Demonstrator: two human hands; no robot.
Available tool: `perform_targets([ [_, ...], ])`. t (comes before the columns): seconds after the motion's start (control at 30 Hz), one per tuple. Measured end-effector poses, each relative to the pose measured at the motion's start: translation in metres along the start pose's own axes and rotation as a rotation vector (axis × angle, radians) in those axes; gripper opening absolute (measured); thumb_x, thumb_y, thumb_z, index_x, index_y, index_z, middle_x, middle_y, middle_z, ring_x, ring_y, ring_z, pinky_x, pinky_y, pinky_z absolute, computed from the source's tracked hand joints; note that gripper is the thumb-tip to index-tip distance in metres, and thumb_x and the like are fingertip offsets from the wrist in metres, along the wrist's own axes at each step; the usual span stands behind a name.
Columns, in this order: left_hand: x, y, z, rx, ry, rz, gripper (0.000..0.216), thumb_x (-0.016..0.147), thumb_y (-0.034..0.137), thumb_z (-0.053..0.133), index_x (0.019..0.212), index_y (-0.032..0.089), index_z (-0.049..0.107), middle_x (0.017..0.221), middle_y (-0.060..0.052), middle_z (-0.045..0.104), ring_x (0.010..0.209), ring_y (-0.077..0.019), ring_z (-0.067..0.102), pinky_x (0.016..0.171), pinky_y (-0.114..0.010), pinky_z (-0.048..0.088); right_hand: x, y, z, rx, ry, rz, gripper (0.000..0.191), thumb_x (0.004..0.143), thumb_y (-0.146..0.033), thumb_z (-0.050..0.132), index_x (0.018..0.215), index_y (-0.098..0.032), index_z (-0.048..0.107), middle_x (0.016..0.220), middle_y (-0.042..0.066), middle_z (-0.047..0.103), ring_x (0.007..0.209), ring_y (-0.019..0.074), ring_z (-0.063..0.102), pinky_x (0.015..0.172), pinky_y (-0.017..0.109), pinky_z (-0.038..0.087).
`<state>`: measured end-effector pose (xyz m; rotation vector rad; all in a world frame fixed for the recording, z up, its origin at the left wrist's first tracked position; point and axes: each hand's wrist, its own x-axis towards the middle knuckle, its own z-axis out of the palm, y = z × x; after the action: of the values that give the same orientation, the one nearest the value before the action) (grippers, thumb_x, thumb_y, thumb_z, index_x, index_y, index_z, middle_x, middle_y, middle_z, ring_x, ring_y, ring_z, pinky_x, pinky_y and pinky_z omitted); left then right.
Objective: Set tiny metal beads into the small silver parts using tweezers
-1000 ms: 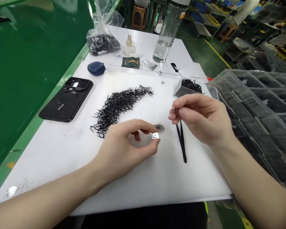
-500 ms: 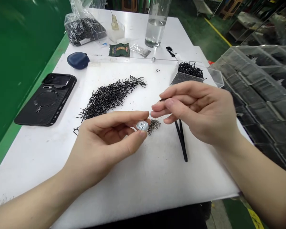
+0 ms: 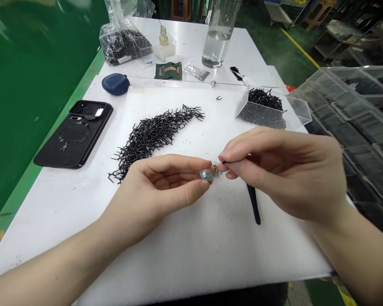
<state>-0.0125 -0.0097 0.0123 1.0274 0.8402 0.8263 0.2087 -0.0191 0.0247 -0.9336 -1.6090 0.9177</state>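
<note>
My left hand [image 3: 161, 189] pinches a small silver metal piece [image 3: 206, 174] between thumb and forefinger, just above the white foam mat [image 3: 185, 250]. My right hand [image 3: 284, 170] is closed in a pinch on a thin black pin [image 3: 225, 162], its tip right beside the silver piece. A small heap of tiny grey parts [image 3: 215, 168] lies on the mat between the two hands, mostly hidden by the fingers. Black tweezers [image 3: 253, 206] lie under my right hand. A long pile of black bent pins [image 3: 153, 136] spreads across the mat beyond my left hand.
A clear box of black pins [image 3: 263, 108] sits at the right rear. A black phone [image 3: 75, 134] and a blue case [image 3: 115, 83] lie on the left. Farther back stand a water bottle [image 3: 218, 40], a bag of pins [image 3: 123, 40] and a small glue bottle [image 3: 164, 36]. Clear compartment trays [image 3: 354, 106] fill the right.
Both hands have drawn together over the small grey heap. My left hand turned the silver piece up toward my right hand, whose pinched pin now nearly touches it. The camera view shifted.
</note>
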Motion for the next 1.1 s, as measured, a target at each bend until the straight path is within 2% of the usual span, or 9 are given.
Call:
perform_targets([
  [0.13,0.001,0.001,0.000,-0.021,-0.001,-0.007,0.019,0.083,0.013,0.087,0.095,0.028,0.087,0.102,0.002,0.086,0.097,-0.0136,0.082,0.089,-0.014,0.065,0.000,-0.003,0.003,-0.028,0.025,0.028,0.033,0.084,0.001,0.076,0.097,-0.028,0.083,0.088,-0.005,0.080,0.075,0.0097,0.075,0.067,0.021,0.066],
  [0.4,0.004,0.001,-0.002,-0.090,-0.008,-0.035,0.020,0.084,0.011,0.085,0.095,0.028,0.087,0.100,0.002,0.086,0.097,-0.0133,0.082,0.089,-0.014,0.065,-0.001,-0.007,0.007,-0.026,0.015,0.043,0.039,0.079,0.005,0.076,0.095,-0.030,0.082,0.083,-0.006,0.081,0.068,0.0113,0.076,0.062,0.020,0.066],
  [0.5,0.005,0.000,-0.003,-0.086,-0.011,-0.039,0.020,0.084,0.011,0.085,0.096,0.027,0.087,0.099,0.001,0.086,0.099,-0.0143,0.082,0.090,-0.014,0.065,-0.002,-0.008,0.008,-0.016,0.014,0.040,0.041,0.080,0.004,0.074,0.101,-0.030,0.082,0.086,-0.006,0.080,0.070,0.0091,0.075,0.061,0.017,0.065],
  [0.63,0.005,0.001,-0.003,-0.123,-0.033,-0.055,0.022,0.084,0.011,0.086,0.099,0.026,0.086,0.105,0.000,0.086,0.103,-0.0168,0.082,0.090,-0.016,0.066,-0.003,-0.006,0.006,-0.064,0.001,0.050,0.031,0.083,-0.001,0.078,0.094,-0.029,0.083,0.086,-0.006,0.081,0.075,0.0094,0.076,0.065,0.017,0.066],
  [0.7,0.005,0.002,-0.003,-0.147,-0.031,-0.072,0.024,0.083,0.010,0.087,0.100,0.026,0.085,0.104,0.000,0.086,0.100,-0.0152,0.082,0.091,-0.017,0.066,-0.004,-0.005,0.005,-0.086,0.024,0.040,0.031,0.086,-0.004,0.079,0.097,-0.032,0.084,0.089,-0.006,0.082,0.074,0.0101,0.076,0.065,0.020,0.066],
  [0.8,0.005,0.003,-0.002,-0.180,-0.022,-0.079,0.020,0.083,0.006,0.086,0.094,0.023,0.084,0.096,0.001,0.086,0.090,-0.0117,0.082,0.087,-0.015,0.066,-0.006,-0.004,0.005,-0.140,0.044,-0.014,0.032,0.089,-0.007,0.079,0.103,-0.035,0.084,0.095,-0.006,0.083,0.079,0.0117,0.077,0.067,0.024,0.067],
  [0.93,0.005,0.005,-0.001,-0.202,-0.006,-0.077,0.018,0.081,0.005,0.085,0.087,0.022,0.086,0.088,0.002,0.086,0.086,-0.0098,0.081,0.083,-0.011,0.064,-0.008,-0.005,0.007,-0.242,0.087,-0.115,0.030,0.089,-0.009,0.079,0.101,-0.035,0.084,0.105,-0.005,0.083,0.096,0.0170,0.078,0.087,0.033,0.067],
  [1.0,0.005,0.006,0.000,-0.191,0.008,-0.094,0.016,0.080,0.008,0.088,0.088,0.023,0.087,0.090,0.002,0.086,0.086,-0.0096,0.080,0.083,-0.010,0.064,-0.008,-0.006,0.009,-0.300,0.107,-0.170,0.029,0.088,-0.008,0.080,0.100,-0.034,0.084,0.103,-0.003,0.083,0.092,0.0191,0.078,0.083,0.035,0.069],
  [1.1,0.005,0.007,0.001,-0.154,0.015,-0.120,0.015,0.077,0.016,0.093,0.089,0.023,0.088,0.094,0.001,0.086,0.089,-0.0108,0.080,0.084,-0.011,0.063,-0.008,-0.007,0.014,-0.328,0.138,-0.258,0.036,0.083,0.001,0.079,0.101,-0.030,0.082,0.094,-0.003,0.084,0.080,0.0180,0.079,0.070,0.031,0.070],
])
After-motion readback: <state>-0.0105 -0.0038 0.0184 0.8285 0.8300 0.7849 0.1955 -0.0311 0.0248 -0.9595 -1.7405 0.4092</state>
